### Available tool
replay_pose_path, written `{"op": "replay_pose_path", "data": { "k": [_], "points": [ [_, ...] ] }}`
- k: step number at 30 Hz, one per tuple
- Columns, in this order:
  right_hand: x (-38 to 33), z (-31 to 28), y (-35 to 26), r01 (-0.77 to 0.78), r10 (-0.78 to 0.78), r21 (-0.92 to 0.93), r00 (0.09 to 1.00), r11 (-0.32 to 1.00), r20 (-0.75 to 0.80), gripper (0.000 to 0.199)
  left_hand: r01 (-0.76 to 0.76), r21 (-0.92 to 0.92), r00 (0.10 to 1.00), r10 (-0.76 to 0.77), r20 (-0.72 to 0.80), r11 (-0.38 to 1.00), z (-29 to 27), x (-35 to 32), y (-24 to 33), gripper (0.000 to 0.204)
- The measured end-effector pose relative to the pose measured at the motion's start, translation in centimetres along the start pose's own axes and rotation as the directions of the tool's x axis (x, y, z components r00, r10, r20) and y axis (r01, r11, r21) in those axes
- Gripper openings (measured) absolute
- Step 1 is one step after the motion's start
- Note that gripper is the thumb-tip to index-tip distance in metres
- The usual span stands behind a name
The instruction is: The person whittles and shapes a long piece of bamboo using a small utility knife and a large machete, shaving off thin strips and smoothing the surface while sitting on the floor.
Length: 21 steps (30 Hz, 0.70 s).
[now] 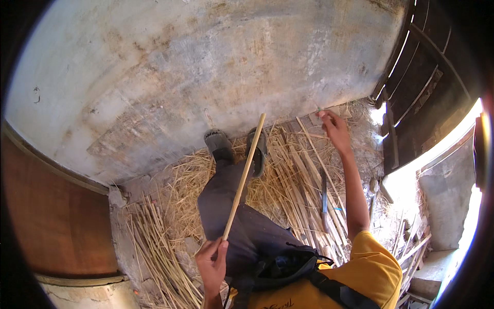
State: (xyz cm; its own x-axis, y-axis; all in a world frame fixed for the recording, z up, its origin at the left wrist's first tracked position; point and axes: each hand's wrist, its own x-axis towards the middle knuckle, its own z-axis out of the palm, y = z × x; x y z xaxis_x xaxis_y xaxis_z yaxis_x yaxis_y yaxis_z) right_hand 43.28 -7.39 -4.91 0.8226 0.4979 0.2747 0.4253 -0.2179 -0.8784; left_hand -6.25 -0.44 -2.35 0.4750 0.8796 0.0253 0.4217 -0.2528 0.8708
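Observation:
My left hand grips the near end of a long pale bamboo stick that slants up over my grey-trousered legs toward my sandalled feet. My right hand reaches far out to the right, fingers pinched at the tip of a thin reed by the foot of the wall. Split bamboo strips lie spread on the ground between my legs and that arm. A knife with a dark blade rests on the strips below my right forearm.
A stained plaster wall rises ahead. Loose straw and a bundle of thin sticks cover the floor at left. A dark wooden door stands open at right, with bright daylight beyond. A brown curved surface is at left.

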Motion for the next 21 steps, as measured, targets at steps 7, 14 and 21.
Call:
{"op": "replay_pose_path", "data": {
  "k": [7,14,21],
  "points": [
    [-6.4,3.7,-4.8,-0.326,0.146,0.463,0.913,0.824,0.382,0.047,-0.077,-0.024,0.995,0.079,0.063,0.997,2.2,1.7,1.1,0.021],
    [-9.6,6.0,-8.6,-0.389,0.047,0.695,0.888,0.604,0.456,0.048,-0.195,-0.021,0.975,0.196,0.107,0.981,2.9,2.6,1.8,0.025],
    [-10.8,6.1,-8.4,-0.353,-0.003,0.778,0.91,0.521,0.415,0.043,-0.164,0.116,0.962,0.133,0.236,0.98,1.8,3.7,3.9,0.032]
  ]
}}
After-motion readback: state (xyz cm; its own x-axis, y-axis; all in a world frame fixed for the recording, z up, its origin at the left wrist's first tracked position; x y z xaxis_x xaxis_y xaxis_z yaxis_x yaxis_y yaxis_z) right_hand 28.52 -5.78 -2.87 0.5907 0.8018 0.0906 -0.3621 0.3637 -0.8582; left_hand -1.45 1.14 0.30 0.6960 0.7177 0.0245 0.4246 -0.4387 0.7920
